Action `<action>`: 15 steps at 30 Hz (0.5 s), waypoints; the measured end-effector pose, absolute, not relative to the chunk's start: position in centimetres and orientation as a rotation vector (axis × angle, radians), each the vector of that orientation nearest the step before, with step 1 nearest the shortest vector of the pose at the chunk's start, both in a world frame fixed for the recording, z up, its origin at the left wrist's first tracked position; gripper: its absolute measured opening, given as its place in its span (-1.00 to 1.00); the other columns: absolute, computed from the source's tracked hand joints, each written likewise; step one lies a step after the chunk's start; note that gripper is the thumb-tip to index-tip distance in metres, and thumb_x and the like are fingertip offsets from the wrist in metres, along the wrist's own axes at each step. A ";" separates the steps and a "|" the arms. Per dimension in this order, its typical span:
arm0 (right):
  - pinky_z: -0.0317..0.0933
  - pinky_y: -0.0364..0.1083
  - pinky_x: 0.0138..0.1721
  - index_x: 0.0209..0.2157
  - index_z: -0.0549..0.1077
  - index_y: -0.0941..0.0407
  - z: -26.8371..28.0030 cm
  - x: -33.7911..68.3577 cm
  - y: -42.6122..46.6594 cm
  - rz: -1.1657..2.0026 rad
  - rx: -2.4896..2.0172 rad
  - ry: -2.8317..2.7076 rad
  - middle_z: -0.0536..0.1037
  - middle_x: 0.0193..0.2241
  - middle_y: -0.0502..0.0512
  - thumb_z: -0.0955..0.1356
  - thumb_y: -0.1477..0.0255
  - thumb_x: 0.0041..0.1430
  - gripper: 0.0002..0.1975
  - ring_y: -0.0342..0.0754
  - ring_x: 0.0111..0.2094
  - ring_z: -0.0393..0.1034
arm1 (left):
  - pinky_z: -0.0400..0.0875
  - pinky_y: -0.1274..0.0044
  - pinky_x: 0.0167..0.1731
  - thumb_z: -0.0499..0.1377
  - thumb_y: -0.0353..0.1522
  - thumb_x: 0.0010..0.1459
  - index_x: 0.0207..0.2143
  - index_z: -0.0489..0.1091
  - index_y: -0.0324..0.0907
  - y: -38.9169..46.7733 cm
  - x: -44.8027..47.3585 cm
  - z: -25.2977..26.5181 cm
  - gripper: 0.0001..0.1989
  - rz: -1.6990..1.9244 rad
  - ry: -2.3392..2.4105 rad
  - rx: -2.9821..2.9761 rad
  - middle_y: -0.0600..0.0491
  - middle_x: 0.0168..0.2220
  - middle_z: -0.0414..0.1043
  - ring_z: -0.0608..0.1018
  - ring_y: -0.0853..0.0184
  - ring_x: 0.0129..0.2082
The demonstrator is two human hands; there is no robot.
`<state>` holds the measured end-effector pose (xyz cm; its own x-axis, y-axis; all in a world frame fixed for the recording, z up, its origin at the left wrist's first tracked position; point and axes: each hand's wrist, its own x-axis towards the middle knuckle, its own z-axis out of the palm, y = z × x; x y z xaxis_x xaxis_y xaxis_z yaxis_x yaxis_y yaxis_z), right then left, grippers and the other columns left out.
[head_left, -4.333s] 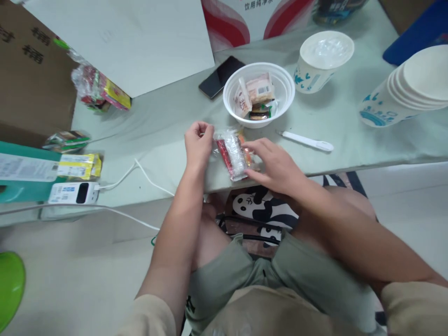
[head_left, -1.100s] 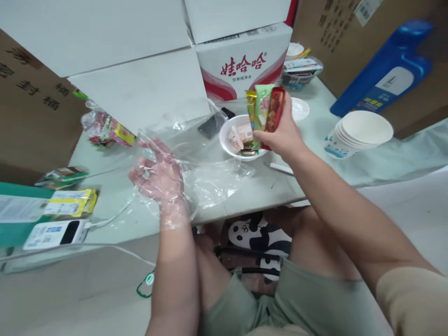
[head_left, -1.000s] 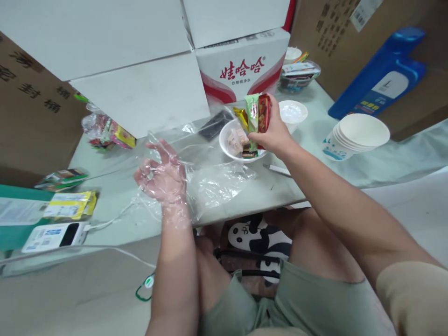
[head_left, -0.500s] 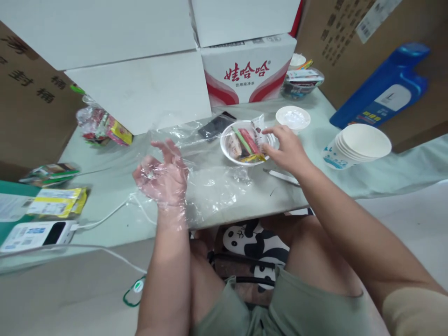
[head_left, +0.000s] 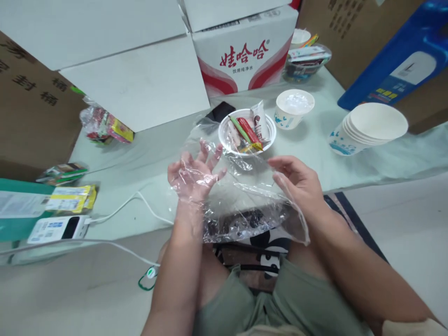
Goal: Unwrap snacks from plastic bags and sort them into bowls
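Observation:
A sheet of clear, thin plastic film (head_left: 241,200), perhaps a bag, stretches between my hands above the table's front edge. My left hand (head_left: 196,175) is palm up inside or under the film, fingers spread and slightly curled. At the film's right edge, my right hand (head_left: 297,182) pinches it between thumb and fingers. Just beyond the film stands a white bowl (head_left: 224,140) of wrapped snacks, among them a red stick (head_left: 248,129), a green stick (head_left: 240,128) and a white packet (head_left: 258,121).
Paper cups (head_left: 367,130) are stacked at right, near a blue bottle (head_left: 392,65). Another paper cup (head_left: 289,119) stands behind the bowl, and a dark phone (head_left: 221,112) lies to its left. A white power bank (head_left: 58,228) with a cable sits at left. Boxes (head_left: 241,60) line the back.
My right hand has left the bowl's rim, come nearer and taken the film's edge, drawing it rightward. My left hand has shifted right with its fingers more spread. The view has moved slightly.

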<state>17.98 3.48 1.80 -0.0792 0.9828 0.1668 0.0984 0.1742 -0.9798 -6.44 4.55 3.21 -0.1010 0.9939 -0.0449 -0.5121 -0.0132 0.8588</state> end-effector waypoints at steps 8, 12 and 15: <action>0.29 0.19 0.21 -0.10 0.54 -0.05 1.4 19.9 2.8 1.534 -0.886 -1.135 0.59 0.06 0.16 0.31 -0.40 -0.17 -0.17 0.19 0.17 0.42 | 0.56 0.20 0.02 0.18 -0.26 0.04 -0.55 0.27 -0.13 5.1 -6.7 2.5 -0.80 1.611 0.891 0.550 0.08 -0.05 0.58 0.44 0.10 0.25; 0.13 0.16 0.34 0.06 0.49 -0.07 2.4 18.0 1.9 1.749 -0.787 -1.287 0.43 0.25 0.12 0.54 -0.18 -0.26 -0.15 0.15 0.30 0.27 | 0.58 0.25 0.00 0.21 -0.25 0.07 -0.49 0.33 -0.11 5.6 -5.2 2.0 -0.83 1.683 0.955 0.463 0.06 -0.04 0.58 0.49 0.13 0.21; 0.25 0.18 0.23 -0.10 0.56 0.00 2.2 16.7 1.8 1.624 -1.006 -1.350 0.60 0.04 0.14 0.53 0.09 0.02 -0.55 0.10 0.12 0.46 | 0.56 0.30 0.01 0.28 -0.25 0.06 -0.46 0.35 -0.09 5.5 -4.7 2.3 -0.82 1.680 0.908 0.512 0.09 -0.07 0.58 0.52 0.16 0.17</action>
